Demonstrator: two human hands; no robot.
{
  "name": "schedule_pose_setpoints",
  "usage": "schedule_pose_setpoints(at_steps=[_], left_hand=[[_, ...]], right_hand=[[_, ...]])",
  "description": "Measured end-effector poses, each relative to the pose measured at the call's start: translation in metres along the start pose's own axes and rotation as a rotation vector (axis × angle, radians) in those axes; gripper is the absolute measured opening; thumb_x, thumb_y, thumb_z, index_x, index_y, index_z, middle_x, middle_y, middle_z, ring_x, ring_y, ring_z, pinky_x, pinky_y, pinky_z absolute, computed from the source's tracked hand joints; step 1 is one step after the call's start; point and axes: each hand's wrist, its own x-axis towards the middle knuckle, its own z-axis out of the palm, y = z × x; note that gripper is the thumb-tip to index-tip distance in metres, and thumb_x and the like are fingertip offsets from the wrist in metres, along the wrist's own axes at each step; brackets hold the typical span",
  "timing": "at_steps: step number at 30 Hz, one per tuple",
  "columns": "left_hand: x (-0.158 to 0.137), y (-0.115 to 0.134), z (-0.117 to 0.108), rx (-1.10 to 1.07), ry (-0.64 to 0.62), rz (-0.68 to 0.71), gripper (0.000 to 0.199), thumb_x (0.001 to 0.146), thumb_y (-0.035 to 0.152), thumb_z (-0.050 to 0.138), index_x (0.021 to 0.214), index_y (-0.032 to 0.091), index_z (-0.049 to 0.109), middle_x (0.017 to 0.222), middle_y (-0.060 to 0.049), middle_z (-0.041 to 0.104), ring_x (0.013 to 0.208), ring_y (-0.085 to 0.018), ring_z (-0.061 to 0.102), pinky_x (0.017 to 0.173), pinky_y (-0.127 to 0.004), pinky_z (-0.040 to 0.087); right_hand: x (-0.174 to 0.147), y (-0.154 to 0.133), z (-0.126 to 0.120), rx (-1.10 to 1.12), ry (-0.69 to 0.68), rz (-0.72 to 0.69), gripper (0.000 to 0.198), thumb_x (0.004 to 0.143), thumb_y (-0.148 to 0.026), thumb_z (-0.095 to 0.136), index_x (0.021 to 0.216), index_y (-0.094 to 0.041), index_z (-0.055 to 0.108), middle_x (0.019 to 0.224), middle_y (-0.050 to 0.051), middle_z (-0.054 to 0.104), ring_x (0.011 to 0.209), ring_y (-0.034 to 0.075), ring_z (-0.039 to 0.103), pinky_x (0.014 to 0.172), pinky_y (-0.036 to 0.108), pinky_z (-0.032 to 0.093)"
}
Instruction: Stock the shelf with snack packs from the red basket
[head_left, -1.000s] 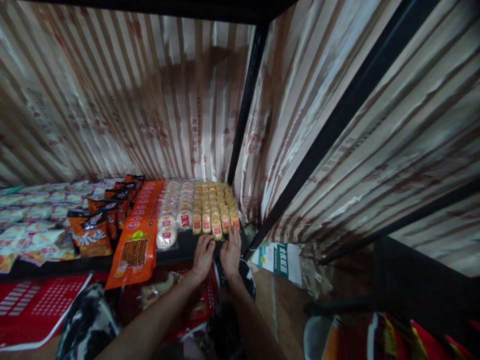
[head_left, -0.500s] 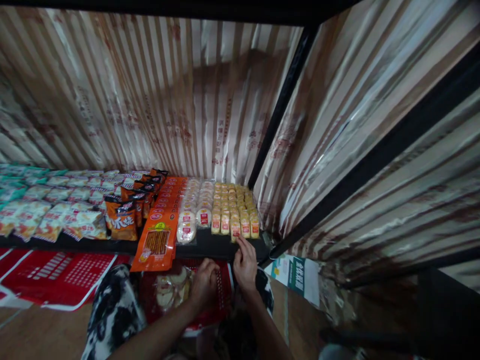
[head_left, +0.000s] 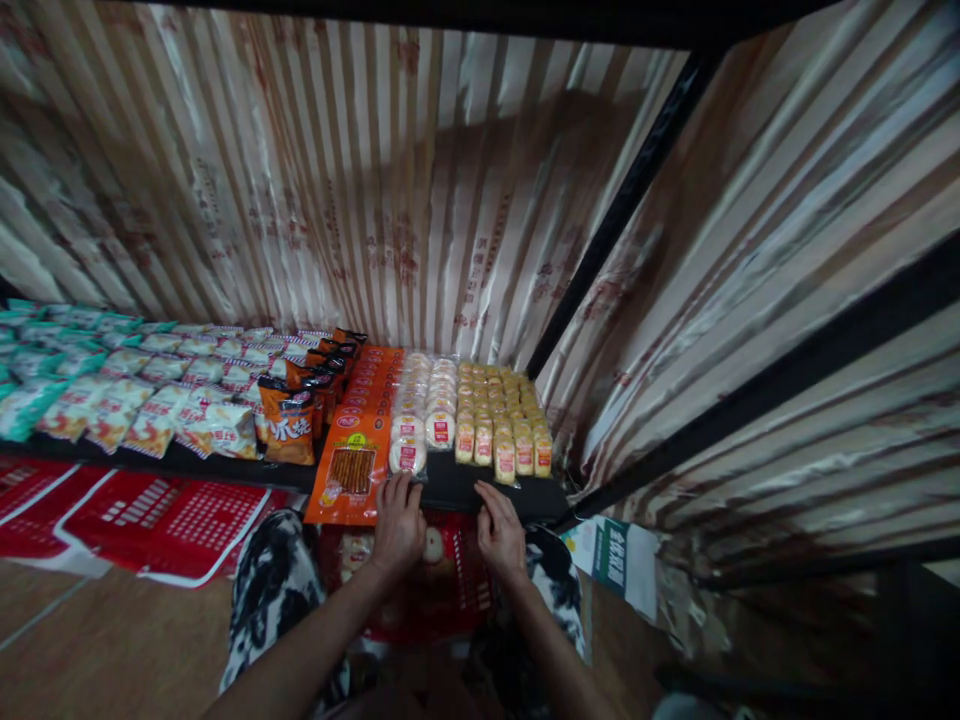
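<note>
My left hand (head_left: pixel 399 522) reaches up to the shelf edge, its fingertips at the front of a clear-wrapped white round cake (head_left: pixel 407 459). Those fingers are stretched forward and hold nothing visible. Farther right, my right hand (head_left: pixel 501 530) is at the same edge with loosely bent, parted fingers, just below the small yellow wrapped cakes (head_left: pixel 505 460). The white round cakes stand in two columns, and the yellow ones fill several columns beside them. Below my hands, between my knees, lies a red bag (head_left: pixel 466 575) holding more wrapped round pieces, partly hidden by my left arm.
Left of the cakes lie orange snack packs (head_left: pixel 352 455), orange-black bags (head_left: pixel 289 428) and several rows of white packets (head_left: pixel 154 415). A black shelf post (head_left: pixel 622 215) rises at the back right. Red bags (head_left: pixel 165 520) hang or lie below the shelf; a printed sheet (head_left: pixel 619 562) is at right.
My left hand has risen from over the red bag to the front white cake, its fingers uncurling. My right hand has drawn slightly back from the yellow cakes. The view has shifted left.
</note>
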Motion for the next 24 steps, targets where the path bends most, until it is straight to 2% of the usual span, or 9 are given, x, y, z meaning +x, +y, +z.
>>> schedule_pose_setpoints(at_steps=[4, 10, 16, 24], left_hand=[[0.004, 0.002, -0.004, 0.033, -0.09, -0.017, 0.042, 0.072, 0.015, 0.05, 0.112, 0.008, 0.06, 0.127, -0.018, 0.051, 0.121, -0.032, 0.041, 0.106, -0.05, 0.028], [0.009, -0.004, -0.009, 0.041, -0.158, -0.011, 0.04, 0.077, 0.02, 0.046, 0.113, 0.007, 0.06, 0.129, -0.018, 0.051, 0.124, -0.031, 0.041, 0.105, -0.047, 0.031], [0.011, -0.014, -0.01, 0.003, -0.126, 0.032, 0.038, 0.079, 0.018, 0.042, 0.112, 0.01, 0.06, 0.128, -0.015, 0.053, 0.124, -0.026, 0.043, 0.107, -0.045, 0.031], [0.006, -0.016, -0.015, -0.008, -0.079, 0.033, 0.035, 0.076, 0.016, 0.046, 0.107, 0.01, 0.062, 0.131, -0.016, 0.049, 0.127, -0.028, 0.039, 0.106, -0.045, 0.033]], right_hand=[[0.001, -0.027, 0.02, 0.045, -0.065, -0.003, 0.043, 0.08, -0.01, 0.037, 0.116, -0.019, 0.058, 0.115, 0.008, 0.061, 0.109, 0.019, 0.055, 0.094, 0.039, 0.045], [0.024, -0.056, 0.047, 0.063, -0.173, 0.038, 0.048, 0.076, -0.007, 0.037, 0.119, -0.017, 0.058, 0.12, 0.009, 0.059, 0.113, 0.02, 0.05, 0.098, 0.04, 0.043], [0.03, -0.063, 0.064, 0.046, -0.235, 0.062, 0.053, 0.073, -0.005, 0.038, 0.12, -0.016, 0.058, 0.123, 0.009, 0.057, 0.114, 0.021, 0.049, 0.099, 0.041, 0.042], [0.023, -0.059, 0.065, 0.097, -0.213, 0.085, 0.054, 0.07, -0.004, 0.038, 0.116, -0.018, 0.06, 0.124, 0.006, 0.057, 0.118, 0.019, 0.047, 0.101, 0.04, 0.04]])
